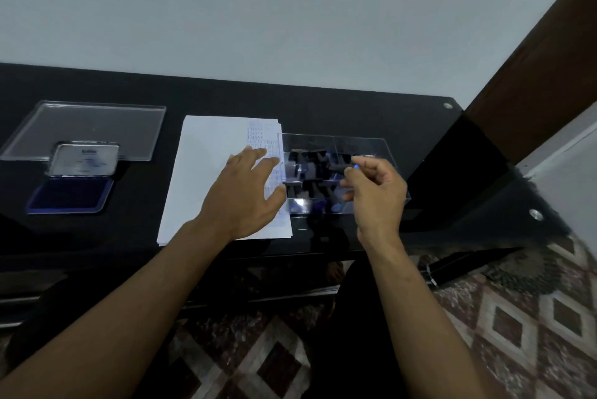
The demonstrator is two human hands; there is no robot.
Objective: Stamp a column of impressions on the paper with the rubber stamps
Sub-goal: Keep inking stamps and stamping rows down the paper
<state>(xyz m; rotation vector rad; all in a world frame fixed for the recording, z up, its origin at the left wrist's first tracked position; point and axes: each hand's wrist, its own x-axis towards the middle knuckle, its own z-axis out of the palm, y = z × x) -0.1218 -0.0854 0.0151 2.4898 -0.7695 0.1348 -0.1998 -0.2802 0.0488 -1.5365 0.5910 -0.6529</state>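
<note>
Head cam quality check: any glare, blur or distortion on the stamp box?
Head view: glare patches on the clear stamp box hide its contents; right hand and stamped text on the paper are slightly blurred; wide-angle lens bends the table edge.

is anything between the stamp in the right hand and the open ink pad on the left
Yes: the left hand rests flat on the paper, between the right hand, which pinches a small stamp, and the ink pad.

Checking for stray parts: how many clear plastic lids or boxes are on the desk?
2: a flat clear lid at the far left behind the ink pad, and a clear stamp box right of the paper.
</note>
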